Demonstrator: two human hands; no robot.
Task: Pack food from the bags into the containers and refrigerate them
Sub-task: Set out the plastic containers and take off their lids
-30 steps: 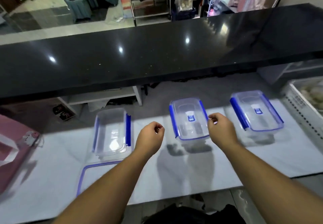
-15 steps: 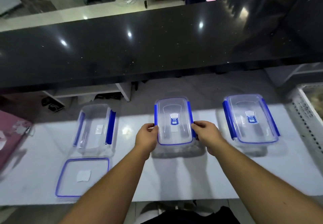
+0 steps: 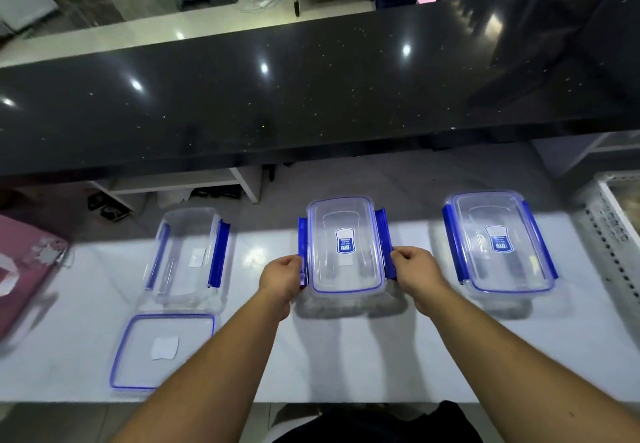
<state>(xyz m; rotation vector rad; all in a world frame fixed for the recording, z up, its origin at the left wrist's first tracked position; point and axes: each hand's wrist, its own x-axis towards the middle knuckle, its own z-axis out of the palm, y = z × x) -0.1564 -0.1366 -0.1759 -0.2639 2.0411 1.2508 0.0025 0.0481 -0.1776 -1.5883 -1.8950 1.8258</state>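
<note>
Nearest on the white counter: loose lid, blue-rimmed, lying flat at front left, already off. Just behind it the left container, open, no food in it, only a small white slip visible; its blue clips hang flipped out.

Middle container is the one in hand. Left hand has fingers curled on the left blue clip; right hand has fingers pinching the right blue clip. Both clips look swung outward, lid still seated on top. Judgement: unlatching step, lid lift comes next.

Right container stands well apart to the right, lid on, clips down, untouched.

Far right edge: white perforated tray, contents blurred, can't tell if food. Left edge: pink bag, partly cut off, probably one of the food bags. Behind everything, raised black bar top.

Progress: early. One container opened, second being opened, third still shut. No food packed in any visible container, nothing refrigerated, no fridge identifiable. Left: finish opening, fill all three, relid, clip, chill.
</note>
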